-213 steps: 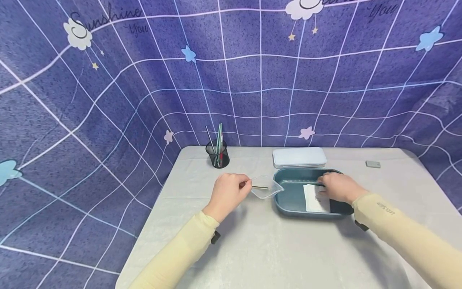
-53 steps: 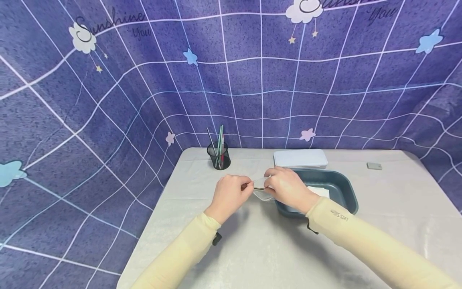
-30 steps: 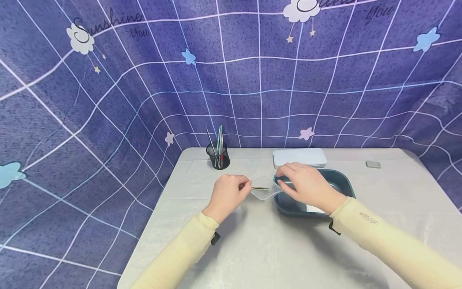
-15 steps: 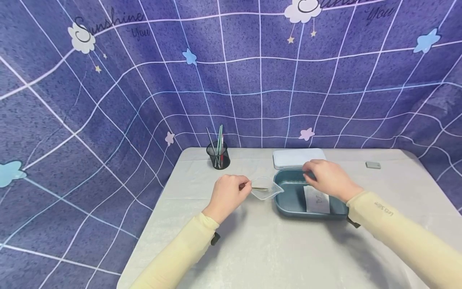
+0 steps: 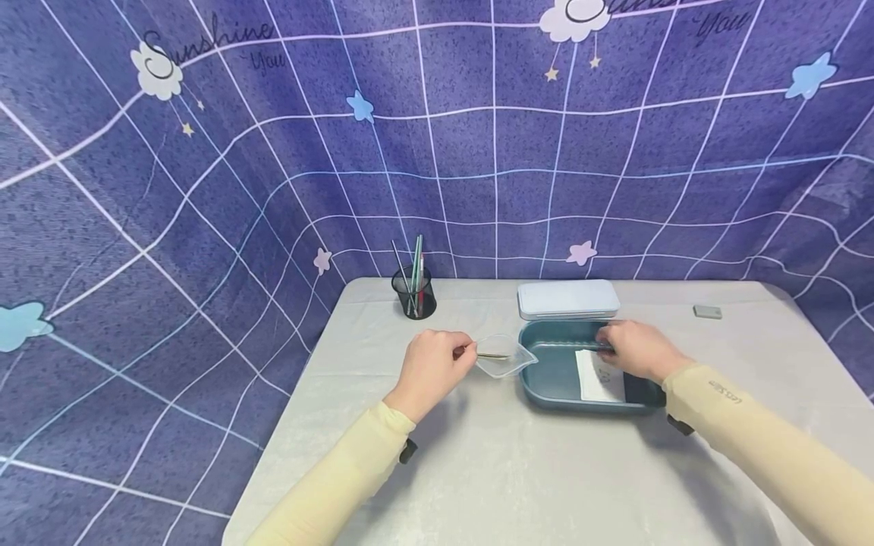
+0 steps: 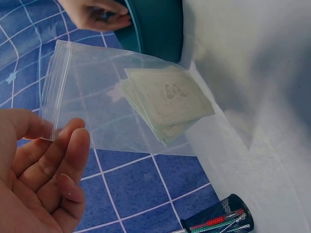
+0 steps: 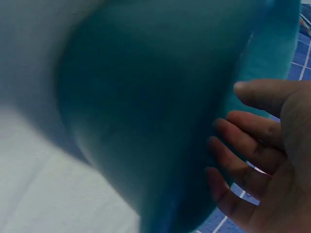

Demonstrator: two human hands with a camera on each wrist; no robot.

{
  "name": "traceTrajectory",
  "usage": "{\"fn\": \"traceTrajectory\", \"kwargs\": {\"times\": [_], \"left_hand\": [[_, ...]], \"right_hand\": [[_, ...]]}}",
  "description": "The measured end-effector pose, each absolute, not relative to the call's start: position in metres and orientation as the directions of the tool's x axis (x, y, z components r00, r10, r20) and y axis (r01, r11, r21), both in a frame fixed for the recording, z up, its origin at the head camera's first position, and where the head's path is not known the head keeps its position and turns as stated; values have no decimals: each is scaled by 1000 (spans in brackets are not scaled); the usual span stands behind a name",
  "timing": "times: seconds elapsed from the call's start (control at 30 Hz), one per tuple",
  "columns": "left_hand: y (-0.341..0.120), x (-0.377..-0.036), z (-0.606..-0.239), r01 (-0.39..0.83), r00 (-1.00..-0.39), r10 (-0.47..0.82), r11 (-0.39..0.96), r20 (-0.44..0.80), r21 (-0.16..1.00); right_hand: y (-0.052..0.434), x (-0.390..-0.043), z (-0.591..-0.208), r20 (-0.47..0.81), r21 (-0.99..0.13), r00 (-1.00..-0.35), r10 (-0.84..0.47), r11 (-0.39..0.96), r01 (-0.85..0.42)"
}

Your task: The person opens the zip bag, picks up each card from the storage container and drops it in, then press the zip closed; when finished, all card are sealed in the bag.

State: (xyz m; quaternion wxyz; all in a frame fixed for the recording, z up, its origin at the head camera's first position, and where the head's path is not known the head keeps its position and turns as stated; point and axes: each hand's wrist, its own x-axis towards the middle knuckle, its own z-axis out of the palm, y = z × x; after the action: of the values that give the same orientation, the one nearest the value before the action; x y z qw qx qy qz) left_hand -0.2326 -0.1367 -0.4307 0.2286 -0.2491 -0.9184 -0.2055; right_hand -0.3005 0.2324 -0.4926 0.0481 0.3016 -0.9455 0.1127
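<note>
We're back in the tray (image 5: pixel 546 383): right hand (image 5: pixel 635 350) fingers loose over the paper slip (image 5: pixel 598 377), nothing gripped yet. Left hand (image 5: pixel 432 368) keeps pinching the bag (image 6: pixel 121 107), next slip pending.

Clear zip bag (image 6: pixel 121 104) holding cards (image 6: pixel 167 102), teal tray (image 5: pixel 556 375)

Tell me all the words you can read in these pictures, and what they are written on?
"Sunshine You" in dark script on the purple grid backdrop cloth, by a white cloud.
More script by the top white cloud: cut off, only "You" reads.
Small dark print on the right cream sleeve: too small to read.
Faint mark on the pale square papers in the clear zip bag pinched by the left hand: unreadable.
White paper in the teal tray: print too small.
</note>
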Motion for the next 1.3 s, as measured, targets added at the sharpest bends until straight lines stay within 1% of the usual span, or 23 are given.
{"fn": "traceTrajectory", "kwargs": {"times": [0.27,0.43,0.6,0.73,0.93,1.2,1.3], "left_hand": [[-137,-234,-432,551,-771,365,794,522,259],[-137,-234,-432,550,-773,364,794,519,261],[-138,-234,-433,547,-775,363,795,518,262],[-138,-234,-433,546,-776,363,796,517,262],[-137,-234,-433,545,-777,364,796,513,262],[-137,-232,-430,548,-778,362,791,514,272],[-137,-232,-430,550,-776,364,789,515,273]], "right_hand": [[236,-296,-504,87,-189,-813,-576,792,-581],[238,-297,-509,75,-189,-820,-567,799,-570],[238,-298,-512,76,-184,-814,-576,794,-579],[239,-298,-515,91,-167,-809,-581,792,-587],[240,-299,-519,165,-140,-799,-578,788,-599],[242,-300,-512,175,-198,-824,-539,800,-566],[241,-298,-506,200,-208,-810,-552,784,-585]]}}
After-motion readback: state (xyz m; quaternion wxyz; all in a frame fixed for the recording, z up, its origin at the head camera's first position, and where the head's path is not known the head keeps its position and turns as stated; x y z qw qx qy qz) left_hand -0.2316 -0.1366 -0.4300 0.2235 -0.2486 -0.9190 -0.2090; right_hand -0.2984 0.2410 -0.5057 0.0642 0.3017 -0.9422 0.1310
